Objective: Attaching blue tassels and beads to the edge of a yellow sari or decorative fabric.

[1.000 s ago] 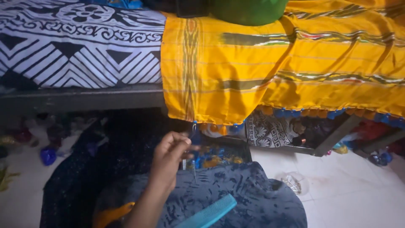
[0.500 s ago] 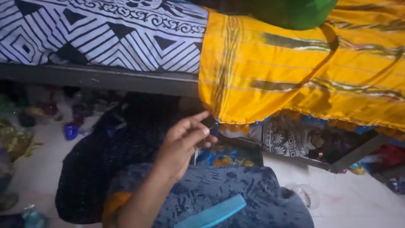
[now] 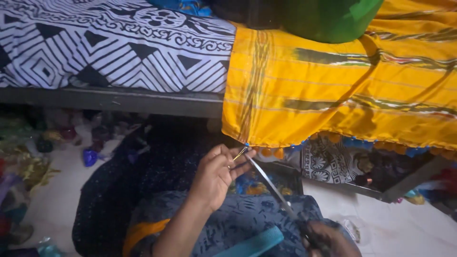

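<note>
On the far left, small bits and wrappers lie on the pale floor, some green, some purple and one shiny blue. They are blurry, so I cannot tell what they are. Above them is a black and white cloth with triangles and stripes, spread on a bed with a dark edge.

In the middle is my left hand. My fingers are pinched close together on a thin yellow thread. The thread runs up to the bottom corner of the yellow cloth, which hangs over the bed edge beside the black and white one. The yellow cloth has green and brown stripes and small blue and orange tassels along its bottom edge.

A long, thin silver blade goes from my left fingers down to my right hand. It looks like scissors. My right hand is low at the bottom of the view and closed around the dark handle end. The tip of the blade is right next to the thread.

My lap is covered in dark blue patterned cloth, and a flat teal thing lies on it near my right hand.

At the top right sits something big and green on the yellow cloth.
</note>
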